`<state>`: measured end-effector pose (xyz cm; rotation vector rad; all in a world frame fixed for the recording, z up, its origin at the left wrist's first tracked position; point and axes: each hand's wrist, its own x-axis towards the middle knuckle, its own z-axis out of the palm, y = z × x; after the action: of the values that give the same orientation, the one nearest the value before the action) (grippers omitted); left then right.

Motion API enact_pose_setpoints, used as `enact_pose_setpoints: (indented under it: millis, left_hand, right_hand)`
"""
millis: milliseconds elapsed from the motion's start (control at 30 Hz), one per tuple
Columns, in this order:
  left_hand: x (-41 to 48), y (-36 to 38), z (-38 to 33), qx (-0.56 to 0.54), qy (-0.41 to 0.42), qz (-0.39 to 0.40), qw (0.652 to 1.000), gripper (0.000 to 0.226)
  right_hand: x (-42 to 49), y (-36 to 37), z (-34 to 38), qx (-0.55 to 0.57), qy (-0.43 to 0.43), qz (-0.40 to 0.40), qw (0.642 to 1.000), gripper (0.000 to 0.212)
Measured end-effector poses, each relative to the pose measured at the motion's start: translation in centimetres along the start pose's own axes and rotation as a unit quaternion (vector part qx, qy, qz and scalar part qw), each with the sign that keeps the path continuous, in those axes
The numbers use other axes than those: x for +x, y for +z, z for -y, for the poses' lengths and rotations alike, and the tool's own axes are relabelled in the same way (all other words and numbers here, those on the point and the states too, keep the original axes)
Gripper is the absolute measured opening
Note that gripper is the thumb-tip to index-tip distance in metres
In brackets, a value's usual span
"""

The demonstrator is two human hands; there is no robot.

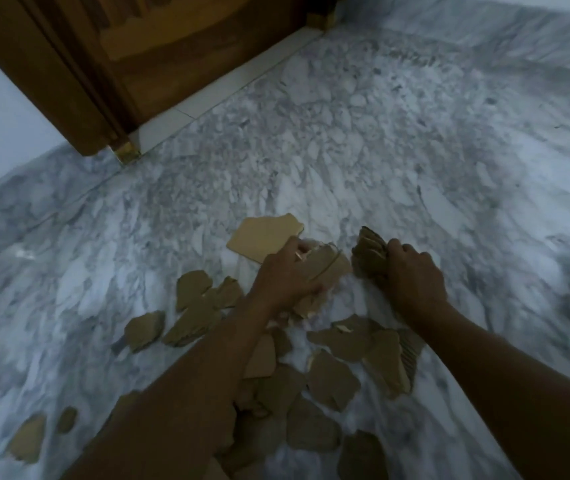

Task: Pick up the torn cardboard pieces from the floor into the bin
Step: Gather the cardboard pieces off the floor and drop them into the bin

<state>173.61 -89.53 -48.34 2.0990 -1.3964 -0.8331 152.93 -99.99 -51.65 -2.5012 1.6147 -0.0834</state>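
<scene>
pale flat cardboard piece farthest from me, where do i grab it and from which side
Probably its bare left edge, coming in from the left. The pale flat cardboard piece lies flat on the marble floor, so fingers must slide under an edge, thumb on top. Its near right corner is covered by the left hand and the brown cardboard pieces it holds.

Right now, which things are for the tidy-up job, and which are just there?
For the job:
- left hand, gripping cardboard scraps
- right hand, gripping a cardboard bundle
- torn cardboard pieces scattered on the floor
- pale cardboard piece beyond the left hand
No bin is in view.

Just there:
- wooden door
- marble floor
</scene>
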Motion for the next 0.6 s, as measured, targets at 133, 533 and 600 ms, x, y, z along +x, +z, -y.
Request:
enact_pose_setpoints:
  millis: [133, 533, 600]
  left_hand:
    - [3.3, -5.7, 2.0, 0.087, -0.055, 0.056, 0.993, 0.057]
    - [9.2, -5.3, 6.6, 0.292, -0.067, 0.161, 0.940, 0.112]
    - [9.1, -5.5, 6.1, 0.303, -0.071, 0.137, 0.941, 0.109]
  right_hand:
    - [-0.1, -0.4, 0.3, -0.004, 0.011, 0.009, 1.000, 0.040]
    - [0.2, -0.5, 0.5, -0.001, 0.021, 0.009, 1.000, 0.038]
    - [0.4, -0.3, 0.4, 0.011, 0.029, 0.017, 0.999, 0.037]
